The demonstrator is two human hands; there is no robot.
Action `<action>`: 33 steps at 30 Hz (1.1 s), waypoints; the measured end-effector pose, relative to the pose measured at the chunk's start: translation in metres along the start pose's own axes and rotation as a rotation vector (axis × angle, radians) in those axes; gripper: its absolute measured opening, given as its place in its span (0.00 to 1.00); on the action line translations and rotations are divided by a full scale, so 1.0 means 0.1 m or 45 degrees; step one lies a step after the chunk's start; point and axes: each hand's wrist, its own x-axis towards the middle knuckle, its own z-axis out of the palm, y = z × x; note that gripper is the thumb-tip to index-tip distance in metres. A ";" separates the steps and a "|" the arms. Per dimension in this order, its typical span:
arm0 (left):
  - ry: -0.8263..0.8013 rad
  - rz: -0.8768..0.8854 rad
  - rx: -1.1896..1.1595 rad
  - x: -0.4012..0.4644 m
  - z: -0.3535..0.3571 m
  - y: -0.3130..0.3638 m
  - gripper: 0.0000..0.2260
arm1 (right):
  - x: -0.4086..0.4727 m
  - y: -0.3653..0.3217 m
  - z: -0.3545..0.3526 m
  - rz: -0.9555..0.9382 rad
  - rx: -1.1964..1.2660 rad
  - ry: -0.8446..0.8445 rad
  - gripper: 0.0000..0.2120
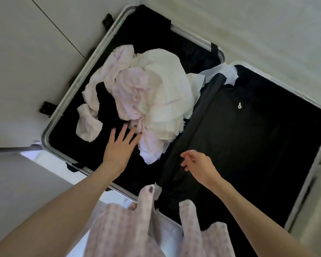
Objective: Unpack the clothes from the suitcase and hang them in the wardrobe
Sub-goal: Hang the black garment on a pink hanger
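My left hand (120, 145) reaches into the left half of the open suitcase (70, 86), fingers straight and spread, tips just touching the near edge of the heap of clothes (148, 93); it holds nothing yet. My right hand (196, 164) hangs over the black divider (248, 130) zipped across the right half, fingers loosely curled and empty, a ring on one.

The clothes lie crumpled in one pale pink and white mound, with a loose piece (88, 123) off to the left; I cannot tell where one garment ends and the next begins, so I judge the thing to do is take one piece only, not a fistful; slide the left fingers under the nearest fold, close on it, and lift slowly so whatever is tangled drops away; bring the right hand across to find a collar or shoulder seam, since that is what a hanger needs. The wardrobe is not in view.
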 end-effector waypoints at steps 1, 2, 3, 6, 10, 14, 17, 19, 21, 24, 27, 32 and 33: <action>-0.024 -0.002 0.084 0.14 0.06 -0.03 0.39 | 0.10 0.04 0.05 -0.004 0.012 0.001 0.14; -0.064 -0.030 0.127 0.25 0.13 -0.03 0.38 | 0.18 0.09 0.10 -0.001 0.018 -0.006 0.14; -0.115 -0.054 0.171 0.30 0.15 -0.03 0.33 | 0.22 0.09 0.13 -0.001 0.014 -0.019 0.14; -0.301 -0.030 0.175 0.20 0.18 0.05 0.13 | 0.17 0.10 0.15 0.003 -0.067 -0.075 0.14; -0.299 -0.037 -0.035 -0.15 -0.03 0.11 0.10 | -0.12 -0.08 -0.02 0.034 -0.118 -0.121 0.14; -0.307 -0.015 -0.199 -0.61 -0.60 0.09 0.11 | -0.68 -0.38 -0.26 0.057 -0.193 -0.175 0.15; -0.254 -0.021 -0.316 -1.00 -1.17 0.00 0.09 | -1.19 -0.63 -0.47 0.029 -0.251 -0.199 0.15; -0.211 -0.032 -0.397 -1.27 -1.58 -0.06 0.09 | -1.52 -0.80 -0.62 0.000 -0.303 -0.207 0.16; -0.167 -0.057 -0.506 -1.63 -2.05 -0.12 0.10 | -1.93 -1.03 -0.81 -0.044 -0.362 -0.218 0.16; -0.081 -0.104 -0.662 -2.19 -2.66 -0.21 0.11 | -2.50 -1.35 -1.06 -0.120 -0.432 -0.216 0.17; 0.021 -0.141 -0.781 -2.66 -3.12 -0.28 0.13 | -2.93 -1.60 -1.27 -0.187 -0.486 -0.211 0.17; 0.322 -0.296 -1.077 -3.52 -3.92 -0.48 0.14 | -3.78 -2.04 -1.63 -0.353 -0.496 -0.162 0.22; 0.389 -0.308 -1.155 -3.67 -4.05 -0.52 0.13 | -3.91 -2.10 -1.68 -0.399 -0.491 -0.146 0.25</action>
